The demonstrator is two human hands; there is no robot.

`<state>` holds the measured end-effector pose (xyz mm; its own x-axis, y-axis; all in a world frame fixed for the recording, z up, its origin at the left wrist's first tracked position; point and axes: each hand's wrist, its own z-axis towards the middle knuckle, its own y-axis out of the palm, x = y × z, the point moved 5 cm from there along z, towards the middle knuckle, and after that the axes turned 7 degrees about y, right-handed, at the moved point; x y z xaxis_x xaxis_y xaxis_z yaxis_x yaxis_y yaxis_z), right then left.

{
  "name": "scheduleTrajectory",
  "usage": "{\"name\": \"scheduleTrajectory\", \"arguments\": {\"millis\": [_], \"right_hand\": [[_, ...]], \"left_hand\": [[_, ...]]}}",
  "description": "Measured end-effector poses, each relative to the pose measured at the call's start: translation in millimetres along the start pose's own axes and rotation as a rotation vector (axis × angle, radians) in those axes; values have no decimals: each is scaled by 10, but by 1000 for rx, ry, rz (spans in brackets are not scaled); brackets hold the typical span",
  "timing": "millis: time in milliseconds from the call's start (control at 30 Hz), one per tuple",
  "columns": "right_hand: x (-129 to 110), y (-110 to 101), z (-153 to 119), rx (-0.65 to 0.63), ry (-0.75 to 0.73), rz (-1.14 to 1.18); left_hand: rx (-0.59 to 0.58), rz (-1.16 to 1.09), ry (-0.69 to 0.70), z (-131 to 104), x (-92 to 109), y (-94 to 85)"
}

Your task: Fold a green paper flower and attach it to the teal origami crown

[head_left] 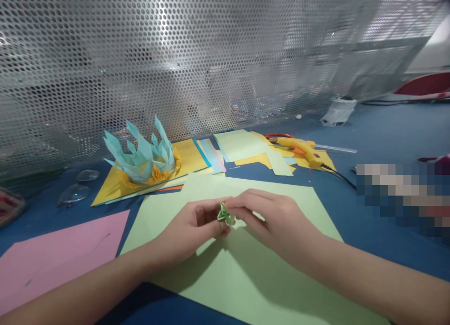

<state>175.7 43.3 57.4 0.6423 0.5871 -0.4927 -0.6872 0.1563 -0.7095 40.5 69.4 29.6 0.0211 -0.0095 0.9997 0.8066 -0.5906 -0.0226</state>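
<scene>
Between my two hands is a small green folded paper flower (225, 214) with pointed petals. My left hand (193, 226) pinches it from the left, thumb in front and fingers behind. From the right, the fingertips of my right hand (269, 217) close on its upper and right side. Both hands are just above large light green paper sheets (281, 273), and their shadows fall on the paper. The base of the flower is partly covered by my fingers.
Left of the sheets lies pink paper (70, 254). Behind it, a light blue and orange folded paper crown (147, 156) sits on yellow paper (105, 189), near glasses (74, 192). A yellow glue gun (302, 149) lies on paper scraps (242, 147). A perforated metal panel (211, 57) stands behind.
</scene>
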Motion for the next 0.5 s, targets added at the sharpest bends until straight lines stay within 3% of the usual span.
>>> {"name": "scheduleTrajectory", "arguments": {"millis": [233,500], "right_hand": [[-61,-39,36,-15,-93,24],[-228,-72,-11,-173,-197,80]], "left_hand": [[6,70,-33,-29,11,3],[111,142,-75,-128,-35,-58]]}}
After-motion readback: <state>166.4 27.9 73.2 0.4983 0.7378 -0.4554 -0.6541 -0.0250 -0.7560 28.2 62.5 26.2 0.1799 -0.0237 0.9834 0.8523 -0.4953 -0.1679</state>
